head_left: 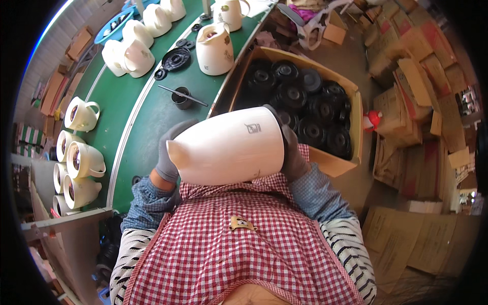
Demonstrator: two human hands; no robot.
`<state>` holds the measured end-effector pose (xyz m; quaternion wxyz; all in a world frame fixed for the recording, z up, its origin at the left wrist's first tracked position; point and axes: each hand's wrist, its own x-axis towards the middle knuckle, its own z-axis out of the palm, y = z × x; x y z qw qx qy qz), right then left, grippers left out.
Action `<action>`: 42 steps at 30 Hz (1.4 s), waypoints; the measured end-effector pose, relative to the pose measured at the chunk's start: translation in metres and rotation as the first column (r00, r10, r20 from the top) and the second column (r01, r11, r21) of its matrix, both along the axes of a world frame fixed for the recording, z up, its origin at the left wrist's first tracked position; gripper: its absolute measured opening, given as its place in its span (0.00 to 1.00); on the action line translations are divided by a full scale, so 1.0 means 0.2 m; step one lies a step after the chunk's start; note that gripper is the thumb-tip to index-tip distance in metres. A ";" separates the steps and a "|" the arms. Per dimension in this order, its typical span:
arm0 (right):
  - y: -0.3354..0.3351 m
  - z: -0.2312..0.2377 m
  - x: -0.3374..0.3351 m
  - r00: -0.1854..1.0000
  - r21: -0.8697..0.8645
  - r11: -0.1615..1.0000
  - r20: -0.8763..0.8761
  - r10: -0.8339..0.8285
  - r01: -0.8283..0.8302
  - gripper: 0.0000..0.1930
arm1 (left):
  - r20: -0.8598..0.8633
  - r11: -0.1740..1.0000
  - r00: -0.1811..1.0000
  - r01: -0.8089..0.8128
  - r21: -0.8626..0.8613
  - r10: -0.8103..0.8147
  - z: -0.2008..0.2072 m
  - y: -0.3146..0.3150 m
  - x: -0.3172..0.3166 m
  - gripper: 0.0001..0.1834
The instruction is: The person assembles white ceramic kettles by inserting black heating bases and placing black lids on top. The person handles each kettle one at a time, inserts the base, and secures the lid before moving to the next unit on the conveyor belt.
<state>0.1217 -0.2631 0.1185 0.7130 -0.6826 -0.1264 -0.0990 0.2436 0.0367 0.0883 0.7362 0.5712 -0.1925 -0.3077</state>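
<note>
A cream-white jug body (229,147) lies on its side between my hands, in front of my chest, with its spout toward the left. My gloved left hand (170,147) is closed around the spout end, partly hidden behind it. At the base end, my gloved right hand (294,152) grips the rim from the right. On the green table beyond stands a small black cup (181,99) with a thin stick (183,95) lying across it. Farther off are a black round base (176,59), smaller black parts, and an upright cream jug (214,51).
An open carton (358,127) full of black round bases (292,95) stands right of the table. Several cream jugs (83,161) line the table's left side; more stand at the far end near a blue basin (109,31). Brown cartons (401,117) are piled on the right.
</note>
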 end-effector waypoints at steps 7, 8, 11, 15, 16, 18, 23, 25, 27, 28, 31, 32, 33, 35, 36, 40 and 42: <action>0.01 0.02 -0.01 0.935 -0.197 0.980 0.352 0.045 0.027 0.59 | -0.675 0.882 0.655 -0.028 -0.471 -0.340 -0.27 0.05 0.09 0.61; 0.01 0.00 -0.03 0.926 -0.170 0.983 0.377 0.004 0.065 0.57 | -0.653 0.861 0.662 -0.022 -0.508 -0.368 -0.28 0.02 0.08 0.56; -0.02 -0.02 0.01 0.954 -0.275 0.935 0.262 -0.149 0.222 0.42 | 0.004 0.998 0.999 0.049 -0.030 -0.049 0.01 -0.08 0.04 0.42; -0.10 -0.22 0.11 0.992 -0.114 0.993 0.122 -0.003 0.018 0.29 | 0.319 0.988 0.948 -0.062 0.140 0.014 -0.03 -0.04 0.05 0.41; -0.07 -0.17 0.08 0.989 -0.028 0.999 0.146 0.019 -0.015 0.33 | -0.074 1.000 0.997 -0.011 -0.026 0.009 -0.12 -0.03 0.05 0.43; -0.01 -0.02 0.01 0.946 -0.113 0.993 0.325 0.011 0.027 0.39 | -0.583 0.950 0.799 -0.048 -0.308 -0.148 -0.28 -0.02 0.08 0.50; -0.08 -0.11 0.09 0.977 -0.313 0.929 0.141 -0.161 0.199 0.31 | -0.237 0.978 0.953 0.164 -0.127 -0.190 -0.06 -0.08 0.03 0.56; -0.07 -0.02 0.10 0.969 -0.097 0.985 -0.187 -0.160 0.144 0.29 | 0.168 0.956 0.976 0.084 0.280 -0.135 -0.02 -0.08 0.06 0.56; -0.07 -0.10 0.11 0.942 -0.643 0.688 0.229 -0.247 0.337 0.28 | -0.093 0.989 0.986 0.143 0.048 -0.138 -0.10 -0.06 0.07 0.57; -0.07 -0.12 0.09 0.963 -0.457 0.849 0.173 -0.207 0.265 0.30 | -0.368 0.963 0.906 0.127 -0.237 -0.210 -0.18 -0.05 0.08 0.57; -0.01 -0.08 -0.01 0.971 -0.093 0.982 0.194 -0.143 0.163 0.34 | -0.610 0.806 0.664 -0.019 -0.592 -0.433 -0.39 -0.04 0.08 0.60; 0.00 -0.05 -0.03 0.955 -0.067 0.984 0.260 -0.141 0.163 0.35 | -0.611 0.794 0.652 -0.023 -0.608 -0.449 -0.43 -0.03 0.08 0.61; 0.01 -0.08 -0.03 0.965 -0.056 0.980 0.189 -0.179 0.193 0.35 | -0.618 0.784 0.634 -0.029 -0.620 -0.465 -0.45 -0.02 0.05 0.62; -0.03 -0.17 0.00 0.966 -0.051 0.965 0.049 -0.256 0.258 0.34 | -0.221 0.966 0.953 0.165 -0.197 -0.208 -0.06 -0.13 0.01 0.45; -0.06 -0.20 0.02 0.998 0.436 0.900 -0.036 0.044 -0.024 0.30 | 0.240 0.986 0.964 0.081 0.147 -0.115 0.01 -0.14 0.02 0.40; -0.10 -0.45 0.06 0.976 0.385 0.919 -0.219 0.000 0.087 0.32 | 0.570 0.893 0.814 -0.170 0.417 -0.112 0.27 -0.27 0.03 0.30; -0.12 -0.50 0.09 0.883 0.749 0.647 -0.392 0.257 0.144 0.34 | 0.606 0.858 0.769 -0.158 0.488 -0.203 0.36 -0.32 0.14 0.27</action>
